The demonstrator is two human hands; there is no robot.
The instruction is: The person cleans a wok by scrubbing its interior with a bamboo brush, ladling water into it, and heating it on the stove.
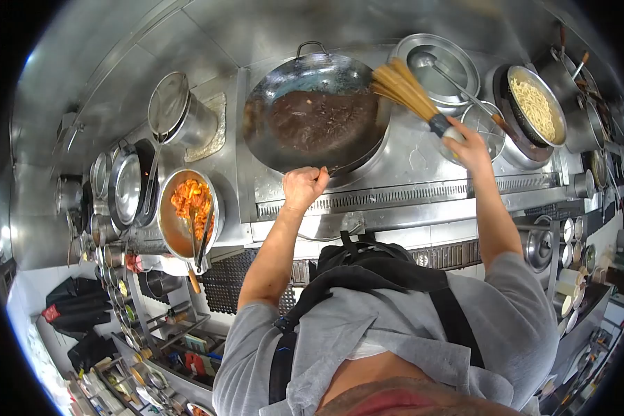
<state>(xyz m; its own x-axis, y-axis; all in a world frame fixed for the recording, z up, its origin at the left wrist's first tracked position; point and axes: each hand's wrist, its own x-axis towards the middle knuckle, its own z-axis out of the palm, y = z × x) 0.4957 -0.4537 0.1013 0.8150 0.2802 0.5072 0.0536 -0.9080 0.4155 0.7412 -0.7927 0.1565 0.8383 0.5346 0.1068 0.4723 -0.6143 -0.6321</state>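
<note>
My left hand [305, 186] is closed at the near rim of a large wok [267, 149], where its handle is hidden under my fingers. Dark brown liquid [319, 121] with small bits in it covers the bottom of the wok. In my right hand [470, 147] is a bamboo wok brush [409, 90], gripped by its black and white end. Its bristles point left and reach the wok's right rim, above the liquid. Beneath and beside my right hand sits a round wire strainer [491, 132] with a wooden handle.
A metal bowl of orange-red food [192, 201] with utensils stands left. Behind it is a pot with a mesh strainer [168, 102]. Right of the wok are a round basin [457, 66] with a ladle [423, 60] and a pan of noodles [534, 107]. A slotted grate [367, 201] runs along the stove front.
</note>
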